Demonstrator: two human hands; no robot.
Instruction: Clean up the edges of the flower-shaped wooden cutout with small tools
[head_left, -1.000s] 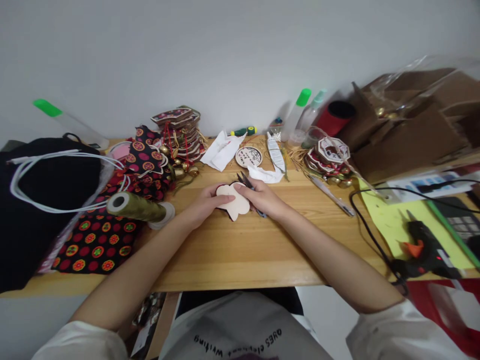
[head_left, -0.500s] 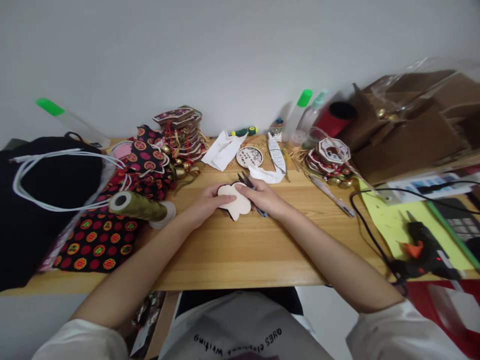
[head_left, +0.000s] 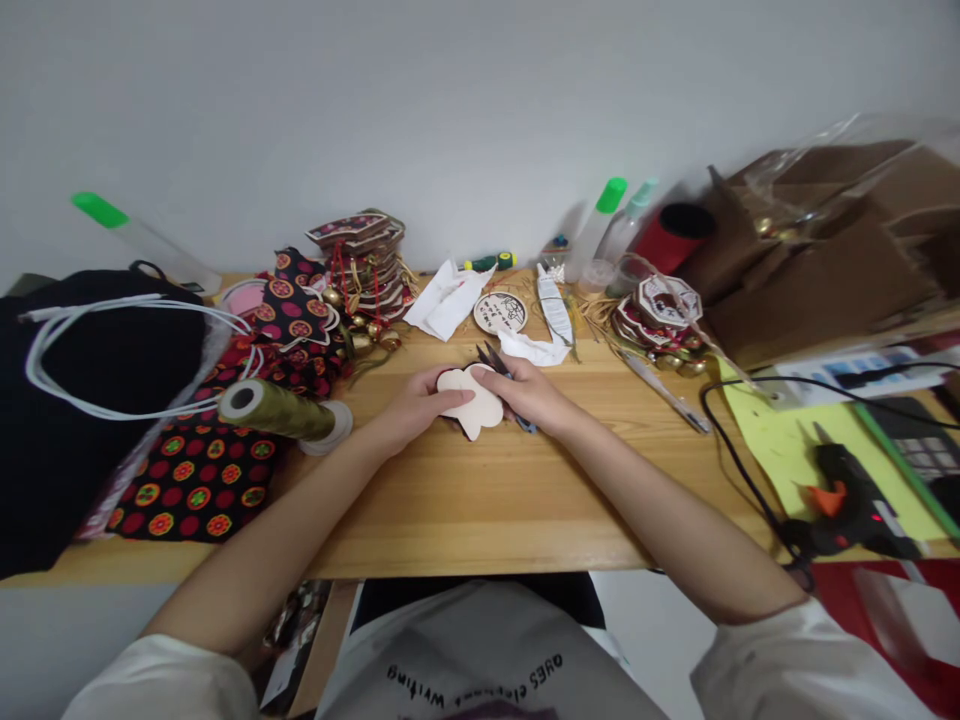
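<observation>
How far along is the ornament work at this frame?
Done, by the look of it: a stack of finished ornaments at the back left and a second pile at the right. In hand: left hand and right hand press a plain wooden cutout, with scissors under the right. It shows no fabric, so covering seems left; patterned fabric waits nearby.

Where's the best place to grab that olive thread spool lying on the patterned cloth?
Probably the olive thread spool is best gripped around its wound middle, from above. It lies on its side, open core to the left, wide flange on the right, so the bare barrel between is the clearest hold.
</observation>
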